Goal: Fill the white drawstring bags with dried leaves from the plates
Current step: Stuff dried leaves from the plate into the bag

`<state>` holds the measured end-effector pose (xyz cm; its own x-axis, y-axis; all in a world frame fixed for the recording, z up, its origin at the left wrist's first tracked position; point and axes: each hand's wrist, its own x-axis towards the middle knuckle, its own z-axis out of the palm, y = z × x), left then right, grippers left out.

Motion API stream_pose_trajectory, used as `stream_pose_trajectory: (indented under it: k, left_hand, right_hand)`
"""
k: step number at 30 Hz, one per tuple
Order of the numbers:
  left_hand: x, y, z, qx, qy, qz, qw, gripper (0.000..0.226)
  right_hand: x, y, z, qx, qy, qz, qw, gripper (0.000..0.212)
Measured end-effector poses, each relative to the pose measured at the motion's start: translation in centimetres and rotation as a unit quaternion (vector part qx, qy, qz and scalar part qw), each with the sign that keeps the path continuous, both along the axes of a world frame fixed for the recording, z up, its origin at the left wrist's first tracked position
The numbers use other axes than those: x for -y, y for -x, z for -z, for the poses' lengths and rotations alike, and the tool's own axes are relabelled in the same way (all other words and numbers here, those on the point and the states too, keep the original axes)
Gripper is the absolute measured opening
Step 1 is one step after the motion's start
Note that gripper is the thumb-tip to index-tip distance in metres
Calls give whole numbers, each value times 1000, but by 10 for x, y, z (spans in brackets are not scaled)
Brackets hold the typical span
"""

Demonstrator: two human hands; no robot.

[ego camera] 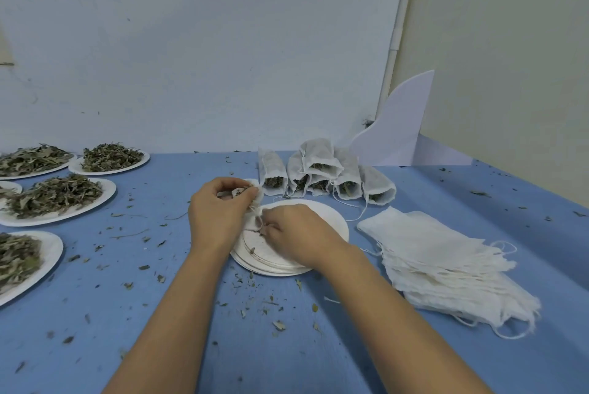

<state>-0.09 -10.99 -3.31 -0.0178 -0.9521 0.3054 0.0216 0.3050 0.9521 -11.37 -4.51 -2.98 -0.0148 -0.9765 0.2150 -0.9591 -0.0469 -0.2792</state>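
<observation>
Well out to the left of my left hand: plates of dried leaves (55,199). I count five, four heaped and in view, and a fifth showing only at the frame edge.

My left hand (220,209) is curled, its fingertips clamped on the far end of one white drawstring bag (256,187).

The bag lies between my two hands, touching both. Its long axis runs from away from me to toward me.

My right hand (294,229) has its fingertips pinched together on the bag's near end.

Under both hands: one stack of empty plates (328,218) on the blue surface (191,314).

Beyond my right hand: filled bags (318,170), about six. They overlap, so the count is approximate.

Right of my right hand: one pile of empty bags (446,260).

Judgement: any further leaf must come from the left, and my left hand is the nearer one. It would first have to release the bag.
</observation>
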Motion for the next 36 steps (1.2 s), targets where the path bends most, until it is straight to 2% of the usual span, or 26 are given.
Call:
stream_pose_trajectory:
  k: [6, 10, 12, 13, 15, 16, 18, 24, 28, 33, 36]
  left_hand:
    - [0, 1, -1, -24, -2, 6, 1000, 16]
    - [-2, 1, -1, -24, -4, 30, 999, 16]
    - [-4, 2, -1, -18, -5, 43, 999, 16]
    - [-4, 2, -1, -11, -4, 49, 999, 17]
    - [-5, 3, 0, 5, 2, 57, 998, 17]
    - [-5, 4, 0, 11, 5, 60, 998, 17]
    - [-6, 5, -1, 22, 9, 74, 997, 18]
    - [-10, 5, 0, 74, 41, 105, 991, 23]
    - [-10, 5, 2, 114, 59, 108, 986, 24]
    - [-11, 5, 3, 148, 81, 96, 981, 22]
    - [-9, 3, 1, 108, 60, 88, 988, 21]
  right_hand:
    - [3, -4, -1, -94, 27, 10, 995, 25]
    - [3, -7, -1, -68, 25, 42, 996, 20]
    - [1, -4, -3, 36, 36, 90, 995, 18]
    - [0, -2, -5, 125, 51, 119, 984, 19]
    - [-3, 3, -13, 328, 90, 155, 928, 26]
    - [-3, 6, -17, 402, 113, 162, 894, 27]
    - [-3, 10, -21, 472, 144, 166, 854, 27]
    - [-3, 9, -20, 489, 136, 153, 848, 21]
    - [-7, 13, -24, 422, 104, 150, 888, 16]
    - [-12, 16, -28, 384, 52, 110, 915, 37]
    - [-14, 15, -37, 354, 39, 67, 932, 45]
